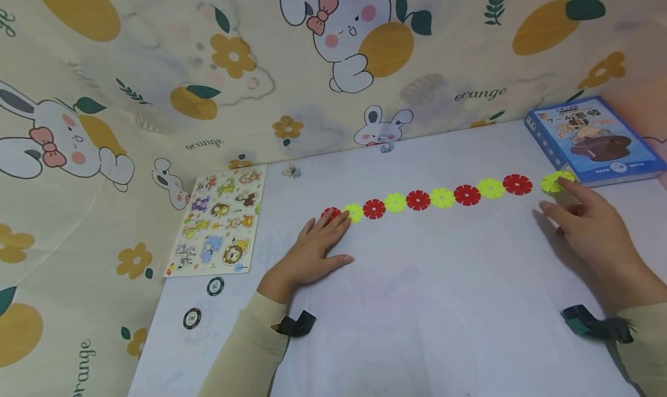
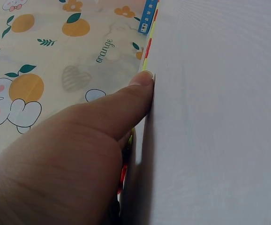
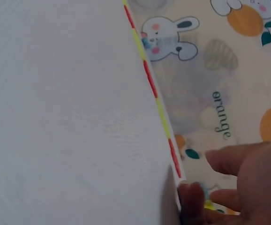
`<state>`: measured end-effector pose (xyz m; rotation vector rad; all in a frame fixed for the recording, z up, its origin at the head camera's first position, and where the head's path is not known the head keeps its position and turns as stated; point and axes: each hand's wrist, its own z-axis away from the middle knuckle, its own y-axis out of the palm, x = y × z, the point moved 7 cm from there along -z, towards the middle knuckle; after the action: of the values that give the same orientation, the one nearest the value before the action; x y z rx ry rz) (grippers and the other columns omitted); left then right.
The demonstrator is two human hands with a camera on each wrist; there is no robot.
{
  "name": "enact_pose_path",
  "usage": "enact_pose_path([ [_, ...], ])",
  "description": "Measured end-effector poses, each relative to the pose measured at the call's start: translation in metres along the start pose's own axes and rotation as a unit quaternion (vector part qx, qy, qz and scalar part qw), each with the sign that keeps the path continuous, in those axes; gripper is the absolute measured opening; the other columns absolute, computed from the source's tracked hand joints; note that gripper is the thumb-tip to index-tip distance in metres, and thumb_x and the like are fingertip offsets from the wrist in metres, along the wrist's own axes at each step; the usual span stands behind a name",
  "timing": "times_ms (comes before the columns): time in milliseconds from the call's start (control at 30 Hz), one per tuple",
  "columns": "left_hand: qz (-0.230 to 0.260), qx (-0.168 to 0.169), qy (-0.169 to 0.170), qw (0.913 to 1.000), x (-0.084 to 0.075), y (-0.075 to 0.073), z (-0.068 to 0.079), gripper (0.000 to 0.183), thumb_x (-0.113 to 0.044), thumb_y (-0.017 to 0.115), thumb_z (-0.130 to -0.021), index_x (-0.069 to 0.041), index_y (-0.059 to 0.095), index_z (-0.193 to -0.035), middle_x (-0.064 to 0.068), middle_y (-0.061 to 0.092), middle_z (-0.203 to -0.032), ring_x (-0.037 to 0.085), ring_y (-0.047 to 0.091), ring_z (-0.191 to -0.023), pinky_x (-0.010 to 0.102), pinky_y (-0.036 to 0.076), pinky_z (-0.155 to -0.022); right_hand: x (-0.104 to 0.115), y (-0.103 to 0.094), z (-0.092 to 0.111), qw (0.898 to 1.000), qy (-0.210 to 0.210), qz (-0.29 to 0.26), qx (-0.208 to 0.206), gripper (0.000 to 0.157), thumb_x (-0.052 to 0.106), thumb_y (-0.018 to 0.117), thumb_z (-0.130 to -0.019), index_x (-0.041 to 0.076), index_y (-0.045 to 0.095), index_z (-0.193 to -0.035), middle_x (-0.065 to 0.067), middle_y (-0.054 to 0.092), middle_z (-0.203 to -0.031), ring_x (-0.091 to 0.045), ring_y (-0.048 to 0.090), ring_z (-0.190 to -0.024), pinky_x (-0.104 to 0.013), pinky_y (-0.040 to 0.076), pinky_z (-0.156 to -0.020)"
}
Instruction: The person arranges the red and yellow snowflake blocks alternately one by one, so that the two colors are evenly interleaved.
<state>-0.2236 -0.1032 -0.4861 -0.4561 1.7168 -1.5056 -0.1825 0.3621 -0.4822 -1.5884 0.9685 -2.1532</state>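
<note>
A row of red and yellow-green plastic snowflake discs (image 1: 418, 200) lies flat on the white table, colours alternating. At its left end my left hand (image 1: 318, 252) rests palm down, fingers spread, its fingertips over a red disc (image 1: 329, 213) and by a yellow-green disc (image 1: 355, 213). In the left wrist view the thumb (image 2: 138, 86) lies along the tabletop. My right hand (image 1: 594, 229) is at the right end, index fingertip on a yellow-green disc (image 1: 551, 183), thumb apart from it. This disc sits beyond a small gap from the last red disc (image 1: 518, 184), and the fingers partly cover it.
A blue boxed book (image 1: 599, 145) lies at the back right, right behind the right hand. A board of animal stickers (image 1: 219, 220) is at the left. Two round chips (image 1: 215, 286) lie before it. Small figures (image 1: 292, 170) stand near the patterned cloth backdrop (image 1: 312, 67).
</note>
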Motion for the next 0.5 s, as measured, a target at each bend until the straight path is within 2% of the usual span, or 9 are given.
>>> enact_pose_path([
  [67,0.001,0.000,0.001,1.0000,0.000,0.000,0.000,0.080,-0.064,0.047,-0.090,-0.024,0.021,-0.154,-0.011,0.011,-0.158,0.020,0.002,-0.144,0.053,0.003,-0.111,0.006,0.000,0.002,1.000,-0.017,0.024,0.004,0.077,0.056,0.045,-0.094,0.023,0.013,-0.155,-0.029,0.023,-0.148,-0.046,0.039,-0.114,-0.040,0.055,-0.068],
  [167,0.006,0.000,0.001,1.0000,0.000,0.000,0.001,0.080,-0.063,0.048,-0.090,-0.023,0.022,-0.154,-0.010,0.012,-0.158,0.021,0.003,-0.144,0.053,0.003,-0.111,0.012,-0.001,0.007,0.996,-0.037,0.075,-0.011,0.076,0.048,0.049,-0.096,0.006,0.022,-0.152,-0.032,0.017,-0.147,-0.050,0.034,-0.114,-0.058,0.048,-0.079],
  [267,0.002,-0.001,-0.001,1.0000,0.000,0.000,0.001,0.080,-0.064,0.047,-0.090,-0.024,0.021,-0.154,-0.011,0.012,-0.158,0.020,0.003,-0.144,0.052,0.003,-0.112,0.017,0.001,0.011,0.989,-0.055,0.134,-0.016,0.078,0.044,0.054,-0.095,-0.004,0.024,-0.148,-0.034,0.011,-0.147,-0.053,0.027,-0.124,-0.067,0.038,-0.085],
  [400,-0.004,-0.006,0.001,1.0000,0.001,0.000,0.000,0.080,-0.064,0.047,-0.089,-0.024,0.021,-0.154,-0.011,0.012,-0.158,0.020,0.003,-0.144,0.052,0.003,-0.112,0.019,0.011,0.008,0.974,-0.077,0.212,0.029,0.093,0.053,0.056,-0.091,-0.008,0.015,-0.147,-0.034,0.003,-0.150,-0.056,0.006,-0.133,-0.073,0.026,-0.088],
  [500,-0.002,-0.006,0.003,1.0000,0.002,0.001,0.000,0.080,-0.064,0.048,-0.089,-0.024,0.021,-0.154,-0.012,0.012,-0.158,0.020,0.003,-0.144,0.052,0.003,-0.112,0.019,0.018,0.005,0.963,-0.084,0.250,0.058,0.103,0.063,0.053,-0.087,-0.010,0.010,-0.147,-0.036,0.003,-0.149,-0.057,0.002,-0.132,-0.074,0.022,-0.088],
])
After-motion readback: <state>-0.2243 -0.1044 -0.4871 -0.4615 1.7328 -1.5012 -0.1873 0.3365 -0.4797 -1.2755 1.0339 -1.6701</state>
